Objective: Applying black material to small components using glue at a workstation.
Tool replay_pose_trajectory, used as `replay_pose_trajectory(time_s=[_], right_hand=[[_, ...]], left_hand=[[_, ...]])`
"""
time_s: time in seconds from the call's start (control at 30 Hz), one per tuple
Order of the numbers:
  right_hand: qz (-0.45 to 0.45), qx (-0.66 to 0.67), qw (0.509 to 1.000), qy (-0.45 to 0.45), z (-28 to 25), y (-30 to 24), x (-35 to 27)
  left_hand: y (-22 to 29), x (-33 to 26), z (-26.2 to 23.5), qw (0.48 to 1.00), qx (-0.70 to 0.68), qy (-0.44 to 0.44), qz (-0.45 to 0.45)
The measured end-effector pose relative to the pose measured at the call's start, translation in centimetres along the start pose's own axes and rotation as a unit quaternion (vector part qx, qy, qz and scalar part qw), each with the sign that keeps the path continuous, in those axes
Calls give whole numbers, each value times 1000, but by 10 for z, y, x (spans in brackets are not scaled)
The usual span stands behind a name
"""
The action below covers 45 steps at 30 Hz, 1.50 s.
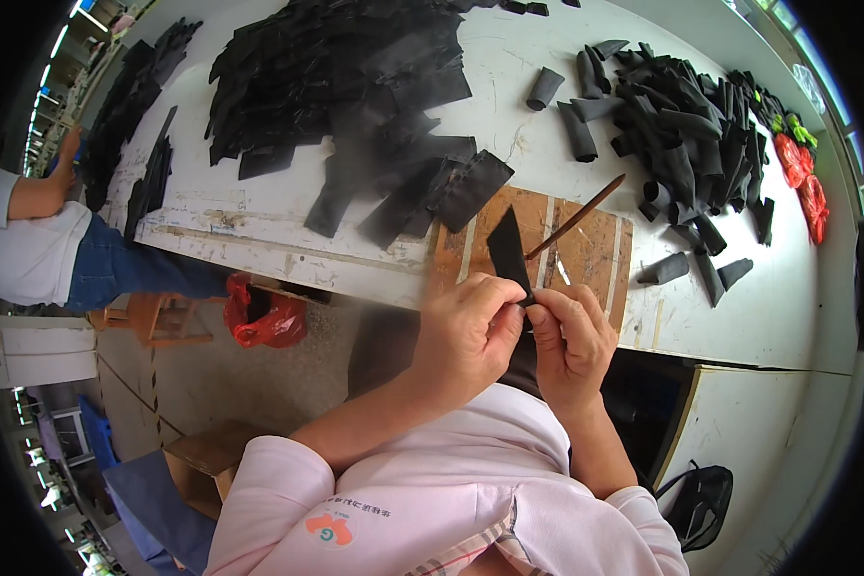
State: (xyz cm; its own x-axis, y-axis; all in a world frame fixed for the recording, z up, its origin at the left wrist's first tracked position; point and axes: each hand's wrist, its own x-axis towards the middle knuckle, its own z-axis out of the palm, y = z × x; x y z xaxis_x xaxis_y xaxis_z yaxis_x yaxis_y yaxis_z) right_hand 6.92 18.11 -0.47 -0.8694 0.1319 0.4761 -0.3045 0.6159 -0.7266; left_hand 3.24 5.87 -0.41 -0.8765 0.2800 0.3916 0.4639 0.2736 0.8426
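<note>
A small black fabric piece (pixel 509 248) is pinched between my two hands, above the near edge of the table. My left hand (pixel 475 326) grips its lower end between thumb and fingertips. Close beside it, my right hand (pixel 574 338) pinches the same end, fingers curled. The piece's wider end points up and away from me. Behind it lies a brown wooden board (pixel 600 259) with a thin brown stick (pixel 581 216) slanting over it. A large heap of flat black fabric pieces (pixel 336 77) spreads beyond my left hand. At the right is a pile of rolled, tube-like black pieces (pixel 672 125).
Red plastic bags (pixel 804 182) sit at the table's far right. A red bag (pixel 264 312) hangs below the table edge at left, near a wooden stool (pixel 168 317). Another person (pixel 43 240) stands at the left end. A black bag (pixel 703 504) is at lower right.
</note>
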Motion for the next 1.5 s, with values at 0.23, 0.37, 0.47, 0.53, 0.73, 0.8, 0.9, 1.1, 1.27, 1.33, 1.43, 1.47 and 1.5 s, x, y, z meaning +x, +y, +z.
replay_pose_trajectory(time_s=[0.23, 0.37, 0.47, 0.53, 0.73, 0.8, 0.9, 1.1, 1.27, 1.33, 1.43, 1.47, 1.5], right_hand=[[-113, -131, 982, -72, 21, 16, -6], [-57, -125, 989, -49, 35, 19, -1], [82, 11, 996, -35, 31, 17, 2], [138, 140, 979, -60, 22, 20, 5], [433, 609, 656, -109, 16, 22, -1], [434, 638, 630, -93, 19, 21, 0], [407, 649, 634, -104, 18, 22, -1], [323, 517, 791, -49, 13, 21, -6], [293, 527, 796, -51, 6, 9, -8], [197, 522, 821, -118, -4, -3, -9], [129, 460, 875, -74, -8, -12, 3], [105, 416, 900, -74, -10, -5, 6], [38, 397, 916, -31, -6, 1, 11]], left_hand=[[-17, -9, 5, 994, 76, 78, -6], [-30, -12, 0, 975, -129, 77, -160], [-32, 3, -21, 766, -514, -52, -383], [-25, 10, -28, 745, -543, -86, -376], [-33, 5, -4, 911, -303, -21, -281], [-21, 7, 8, 965, -165, 64, -192], [-28, 1, 16, 994, 7, 106, -15], [-13, 9, -11, 892, -391, -45, -221], [-11, 17, -28, 767, -528, -233, -280], [-18, 8, -27, 634, -656, -295, -284], [-11, 8, -18, 544, -759, -258, -248], [-4, 8, -16, 605, -721, -207, -266], [-1, 12, -17, 600, -722, -211, -271]])
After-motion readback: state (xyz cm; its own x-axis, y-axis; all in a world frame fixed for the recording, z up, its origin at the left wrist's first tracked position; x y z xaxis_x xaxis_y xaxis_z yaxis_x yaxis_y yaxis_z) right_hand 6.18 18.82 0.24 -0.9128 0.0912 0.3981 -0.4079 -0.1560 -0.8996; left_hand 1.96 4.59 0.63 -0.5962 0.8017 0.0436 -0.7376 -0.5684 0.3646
